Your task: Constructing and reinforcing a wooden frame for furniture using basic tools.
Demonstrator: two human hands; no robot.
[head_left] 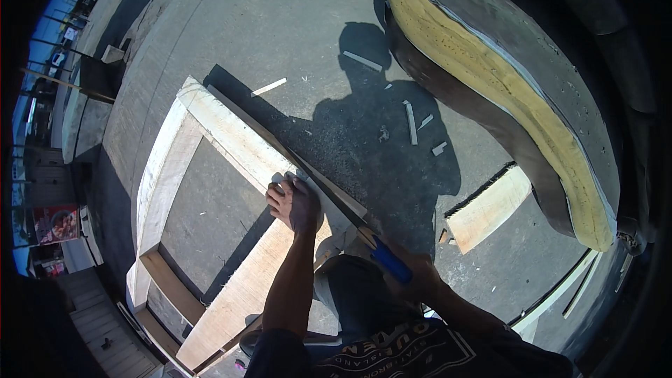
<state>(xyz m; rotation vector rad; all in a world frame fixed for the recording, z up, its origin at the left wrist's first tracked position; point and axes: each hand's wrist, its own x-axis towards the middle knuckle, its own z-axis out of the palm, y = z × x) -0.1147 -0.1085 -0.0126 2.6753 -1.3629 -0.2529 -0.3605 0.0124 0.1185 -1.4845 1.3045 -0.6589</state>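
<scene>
A pale wooden frame [227, 141] with angled boards lies in front of me on the pavement. My left hand [294, 203] grips its upper board near the lower end, fingers curled on the wood. Just right of it, my right hand [413, 269] is closed on a handsaw [385, 255] with a blue handle. Its dark blade lies along the board's end, angled up-left toward my left hand. A wide light board [231, 301] belonging to the frame runs down-left beneath my left forearm.
A long cushioned furniture piece [490, 77] with exposed yellow foam fills the right side. Below it lies a loose board [486, 210]. Wood offcuts [410, 122] and my shadow lie on the grey pavement [245, 21]. Concrete-like blocks [91, 105] and a signboard [56, 224] stand at left.
</scene>
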